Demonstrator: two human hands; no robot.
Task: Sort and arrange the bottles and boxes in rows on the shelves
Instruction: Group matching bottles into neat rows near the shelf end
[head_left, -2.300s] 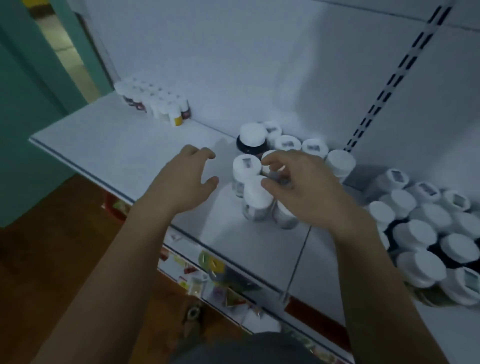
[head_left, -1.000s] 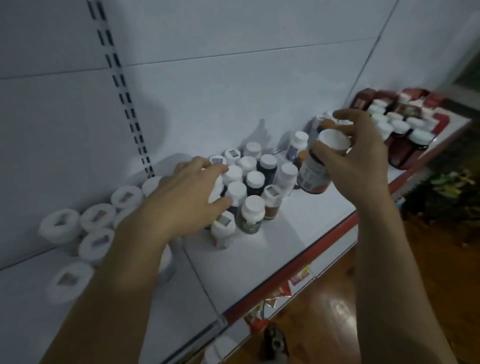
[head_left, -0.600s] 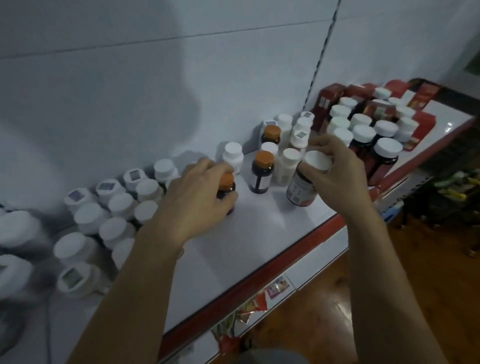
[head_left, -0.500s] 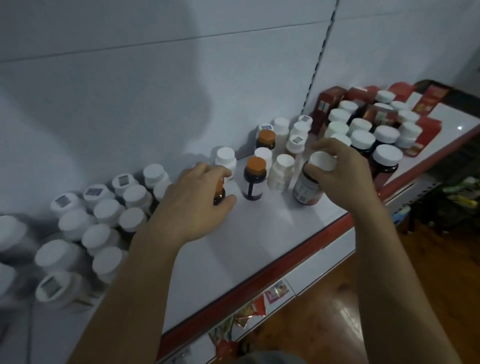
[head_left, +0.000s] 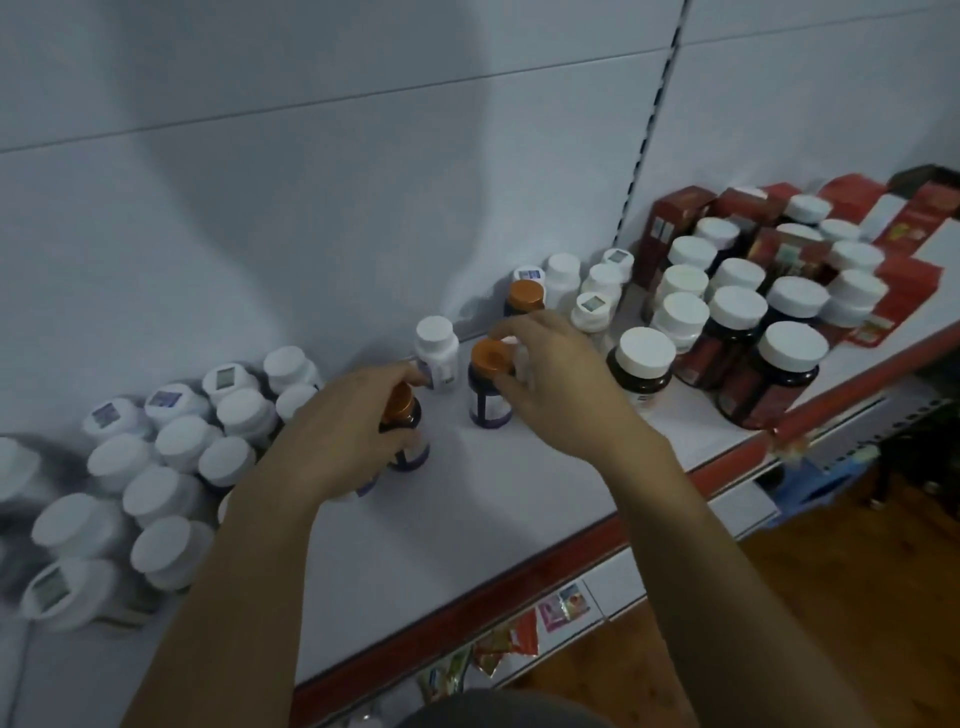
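Left hand (head_left: 337, 436) grips orange-capped bottle (head_left: 400, 408), upright mid-shelf (head_left: 519, 499) | right hand (head_left: 561, 389) curled at second orange-capped bottle (head_left: 490, 361), hold unclear | risk: left forearm brushes crowded white-capped bottles (head_left: 182, 441), toppling several; narrow bottles tip if nudged.

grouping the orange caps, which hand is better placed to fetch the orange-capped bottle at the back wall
Right, probably. The right hand is just in front of the back bottle, fingers curled round the cap of the middle bottle. The left hand is further left, gripping the front bottle.
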